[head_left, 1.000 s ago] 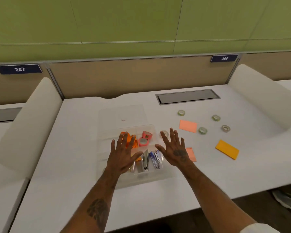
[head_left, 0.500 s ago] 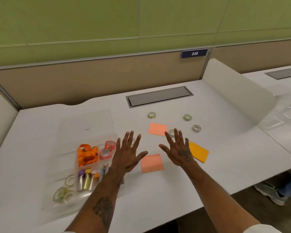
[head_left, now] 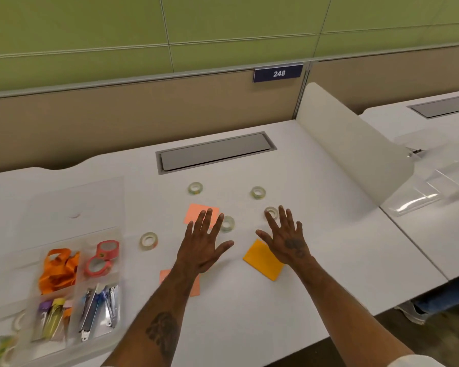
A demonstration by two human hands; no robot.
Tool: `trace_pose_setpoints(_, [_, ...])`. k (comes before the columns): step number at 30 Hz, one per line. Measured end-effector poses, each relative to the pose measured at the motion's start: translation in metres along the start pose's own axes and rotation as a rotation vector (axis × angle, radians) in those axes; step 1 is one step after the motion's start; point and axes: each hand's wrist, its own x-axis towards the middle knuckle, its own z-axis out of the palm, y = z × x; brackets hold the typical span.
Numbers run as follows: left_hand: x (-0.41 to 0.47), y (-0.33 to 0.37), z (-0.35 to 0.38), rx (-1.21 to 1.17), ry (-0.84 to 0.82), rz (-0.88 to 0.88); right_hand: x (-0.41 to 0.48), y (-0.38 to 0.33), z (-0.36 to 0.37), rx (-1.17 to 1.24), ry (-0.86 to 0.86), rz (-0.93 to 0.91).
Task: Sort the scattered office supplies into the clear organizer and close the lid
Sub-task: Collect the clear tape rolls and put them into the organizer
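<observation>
The clear organizer (head_left: 19, 268) lies at the left with its lid (head_left: 72, 200) flat behind it; orange ribbon (head_left: 59, 271), pink tape rolls (head_left: 101, 258), small tubes and clippers (head_left: 98, 311) fill its compartments. Several small tape rolls lie loose: one (head_left: 148, 241) beside the organizer, others at the back (head_left: 195, 188), (head_left: 258, 192). My left hand (head_left: 203, 245) hovers spread, fingertips over a salmon sticky pad (head_left: 196, 211), next to a tape roll (head_left: 228, 223). My right hand (head_left: 286, 238) is spread over an orange sticky pad (head_left: 263, 260), a fingertip by another tape roll (head_left: 271, 211). A second salmon pad (head_left: 170, 278) lies under my left forearm.
A grey cable hatch (head_left: 215, 152) is set in the white desk (head_left: 249, 308) behind the supplies. A white divider (head_left: 355, 154) rises on the right, with clear plastic trays (head_left: 429, 186) on the neighbouring desk. Someone's shoe (head_left: 411, 312) shows below the desk edge.
My view and both hands have shifted right, from over the organizer to over the loose pads and tape rolls. Both hands stay spread and hold nothing.
</observation>
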Motion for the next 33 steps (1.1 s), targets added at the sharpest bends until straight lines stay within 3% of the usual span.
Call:
trace_pose_setpoints(15, [0.045,0.013,0.007,-0.009,-0.174,-0.022,0.062,0.028,0.018,0.025,-0.134,-0.138])
trace_pose_setpoints(25, [0.069,0.027,0.013,0.057,-0.256,0.026,0.055,0.039,0.008,0.178,0.111,-0.125])
trace_pose_setpoints(33, [0.070,0.031,0.011,0.102,-0.251,0.047,0.040,0.047,0.000,0.194,0.193,-0.104])
